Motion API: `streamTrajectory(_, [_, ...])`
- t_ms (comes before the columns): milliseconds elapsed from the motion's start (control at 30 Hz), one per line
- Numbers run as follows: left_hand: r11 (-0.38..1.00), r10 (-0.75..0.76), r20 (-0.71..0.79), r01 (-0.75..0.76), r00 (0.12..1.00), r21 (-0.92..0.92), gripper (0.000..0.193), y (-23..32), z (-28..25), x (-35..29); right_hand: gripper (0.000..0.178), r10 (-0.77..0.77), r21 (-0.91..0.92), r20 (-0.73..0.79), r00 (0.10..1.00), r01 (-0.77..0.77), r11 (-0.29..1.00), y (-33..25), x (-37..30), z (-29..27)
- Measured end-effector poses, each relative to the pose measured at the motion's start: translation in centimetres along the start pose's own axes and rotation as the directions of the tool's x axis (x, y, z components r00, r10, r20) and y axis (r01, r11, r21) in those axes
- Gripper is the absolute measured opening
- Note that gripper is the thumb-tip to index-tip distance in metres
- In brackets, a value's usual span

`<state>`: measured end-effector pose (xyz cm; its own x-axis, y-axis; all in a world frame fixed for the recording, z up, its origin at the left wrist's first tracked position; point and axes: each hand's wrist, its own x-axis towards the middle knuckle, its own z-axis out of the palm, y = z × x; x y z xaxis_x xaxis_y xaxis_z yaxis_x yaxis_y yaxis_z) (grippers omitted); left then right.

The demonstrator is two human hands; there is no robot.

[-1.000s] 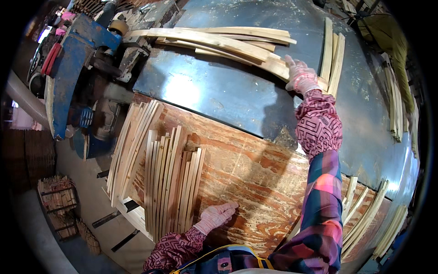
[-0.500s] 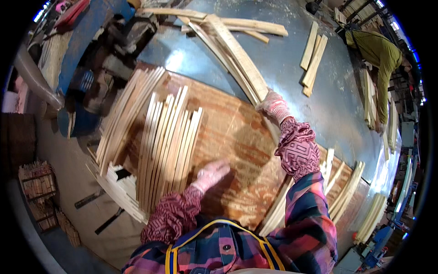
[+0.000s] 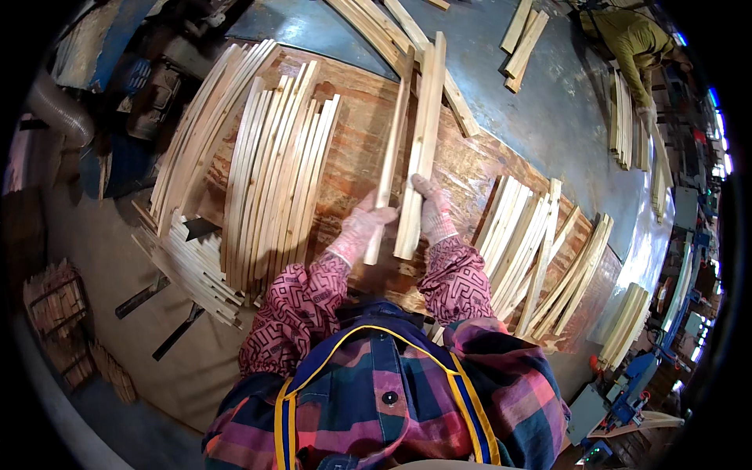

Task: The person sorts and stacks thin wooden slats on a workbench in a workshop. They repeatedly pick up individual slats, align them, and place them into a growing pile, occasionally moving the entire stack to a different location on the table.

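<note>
My left hand (image 3: 360,232), in a pale glove, is closed round the near end of a narrow wooden strip (image 3: 394,149). My gloved right hand (image 3: 434,210) grips a wider piece, which looks like two wooden strips (image 3: 424,149) side by side. Both pieces point away from me over the plywood board (image 3: 352,141), with a narrow gap between them. Left of my hands lies a row of strips (image 3: 270,172) set side by side. Another group of strips (image 3: 513,227) lies to the right of my right hand.
More strips lie loose on the grey metal table (image 3: 486,74) beyond the board. A curved stack (image 3: 200,141) rests at the board's left edge, near dark machinery (image 3: 153,102). A co-worker in an olive top (image 3: 627,39) bends over strips at the far right.
My right hand has drawn strips back from the far table toward me. My left hand has come up off the board and taken hold of one strip. The view has shifted too.
</note>
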<state>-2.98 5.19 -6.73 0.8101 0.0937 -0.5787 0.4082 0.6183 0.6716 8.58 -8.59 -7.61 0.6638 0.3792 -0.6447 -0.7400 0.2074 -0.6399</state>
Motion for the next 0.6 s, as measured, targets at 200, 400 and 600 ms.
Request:
streamTrajectory(200, [0.965, -0.111, 0.088, 0.128, 0.990, -0.227, 0.039, 5.0, -2.3, -3.3, 0.075, -0.205, -0.215, 0.065, 0.977, 0.215, 0.953, -1.5, -2.5, -0.4])
streamTrajectory(400, [0.998, 0.022, 0.110, -0.028, 0.994, 0.053, 0.046, 1.6, -0.3, -4.0, 0.082, -0.207, -0.829, -0.016, 0.978, 0.103, 0.550, 0.4, -3.3, -3.0])
streamTrajectory(600, [-0.109, 0.113, 0.547, -0.537, 0.829, 0.836, 0.071, -1.6, 7.4, -4.0, 0.039, -0.356, -0.478, -0.436, 0.827, 0.122, 0.870, -5.5, -10.9, -2.0])
